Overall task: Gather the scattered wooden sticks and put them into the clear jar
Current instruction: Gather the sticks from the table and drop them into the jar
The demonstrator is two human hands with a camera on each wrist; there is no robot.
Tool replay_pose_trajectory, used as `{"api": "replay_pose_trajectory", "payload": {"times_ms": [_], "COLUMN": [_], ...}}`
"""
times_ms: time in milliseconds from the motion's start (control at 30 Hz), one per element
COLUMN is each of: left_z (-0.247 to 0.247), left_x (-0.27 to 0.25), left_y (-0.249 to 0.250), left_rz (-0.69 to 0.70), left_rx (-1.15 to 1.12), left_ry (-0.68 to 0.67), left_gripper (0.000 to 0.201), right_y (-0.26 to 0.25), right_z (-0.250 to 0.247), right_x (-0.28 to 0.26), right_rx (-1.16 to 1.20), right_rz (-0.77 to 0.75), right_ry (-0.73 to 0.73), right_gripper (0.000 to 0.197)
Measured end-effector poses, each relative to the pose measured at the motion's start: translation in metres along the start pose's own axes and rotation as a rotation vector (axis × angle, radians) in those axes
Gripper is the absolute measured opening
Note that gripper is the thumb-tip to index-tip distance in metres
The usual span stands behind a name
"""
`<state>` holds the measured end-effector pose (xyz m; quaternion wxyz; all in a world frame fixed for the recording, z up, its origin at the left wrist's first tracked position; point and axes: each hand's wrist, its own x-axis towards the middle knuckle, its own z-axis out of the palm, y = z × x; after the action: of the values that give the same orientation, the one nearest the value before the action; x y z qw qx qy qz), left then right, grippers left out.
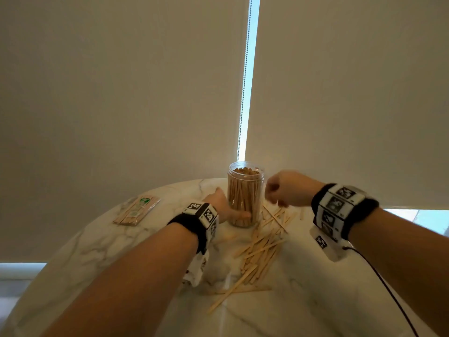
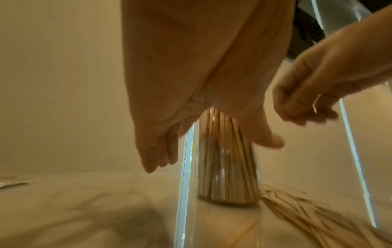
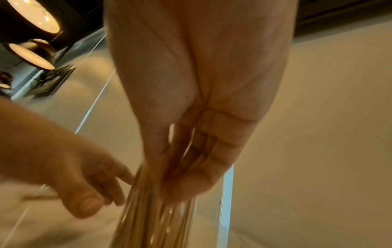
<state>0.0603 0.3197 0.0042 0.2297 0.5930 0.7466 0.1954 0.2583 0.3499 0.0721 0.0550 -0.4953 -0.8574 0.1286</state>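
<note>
Right now the left hand (image 1: 222,203) cups the lower part of the clear jar (image 1: 245,194), its thumb across the near wall and its fingers (image 2: 157,151) reaching round the far side, so it grasps the jar. Just beside the jar's upper right wall hangs the right hand (image 1: 284,188), its fingers (image 2: 297,107) curled inward; whether they hold a stick I cannot tell, as the wrist view blurs there. Below and nearer than those fingers, the scattered wooden sticks (image 1: 261,246) lie loose on the bench (image 1: 97,251), fanned out in a crossed heap from the jar's base toward the person. Upright and round, the jar is of transparent plastic with a ribbed neck, packed nearly to the rim with thin, pale, straight sticks standing on end. Marble-like grey veins run over the bench's pale, rounded top. Well apart from the left fingers, a flat clear packet of sticks (image 1: 137,210) lies unopened-looking.
</note>
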Motion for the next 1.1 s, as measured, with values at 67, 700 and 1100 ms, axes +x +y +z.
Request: {"api": "replay_pose_trajectory", "payload": {"times_ms": [67,700,1100], "left_z": [-0.001,0.045,0.038], "left_x": [-0.013,-0.146,-0.178], "left_y": [-0.017,-0.039,-0.029], "left_rz": [-0.019,0.241,0.118], "left_rx": [0.272,0.569,0.596], "left_ry": [-0.042,-0.035,-0.100], "left_gripper": [0.095,0.027,0.034], "right_y": [0.004,-0.029,-0.008], "right_z": [0.025,0.105,0.079], "right_x": [-0.014,-0.068,-0.114], "right_rx": [-0.204,-0.483,-0.367], "right_rz": [-0.038,-0.392,-0.215], "right_ry": [-0.232,-0.130,0.085], "right_gripper": [0.039,0.026,0.021]}}
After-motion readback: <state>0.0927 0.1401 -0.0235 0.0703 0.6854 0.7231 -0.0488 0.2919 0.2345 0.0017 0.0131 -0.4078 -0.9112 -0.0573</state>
